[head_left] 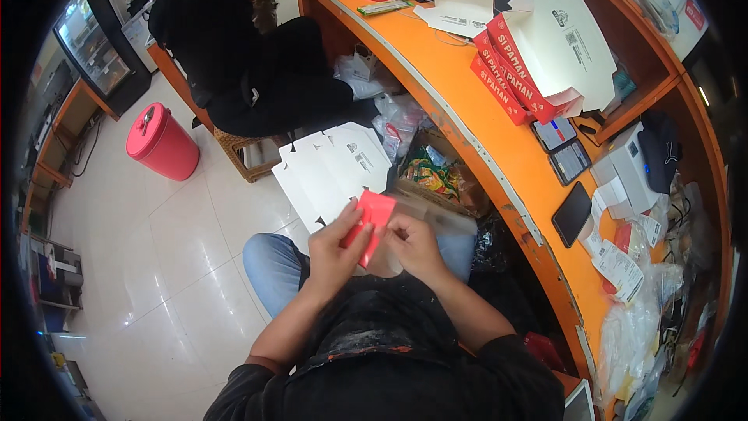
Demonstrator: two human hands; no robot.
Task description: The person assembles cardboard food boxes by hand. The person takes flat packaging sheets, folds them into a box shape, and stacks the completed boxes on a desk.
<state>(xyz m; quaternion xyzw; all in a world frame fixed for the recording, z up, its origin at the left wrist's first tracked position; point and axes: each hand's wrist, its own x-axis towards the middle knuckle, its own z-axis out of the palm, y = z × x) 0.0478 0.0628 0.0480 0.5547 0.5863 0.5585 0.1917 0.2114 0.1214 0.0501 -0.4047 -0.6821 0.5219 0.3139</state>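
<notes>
A flat cardboard box blank (333, 170), white inside with small black print, lies over my lap and reaches out ahead of me. At its near end a red panel (377, 209) is folded up. My left hand (333, 242) is closed on the left side of this panel, thumb across its red face. Closed at the panel's right edge, my right hand (416, 243) pinches the cardboard near a corner. The fingertips of the right hand are partly hidden.
An orange desk (436, 78) curves along my right, holding red boxes (506, 70), phones (571, 214), a label printer (623, 168) and plastic bags (631, 335). A person in black (241, 54) sits ahead left. A pink bin (162, 140) stands on the tiled floor.
</notes>
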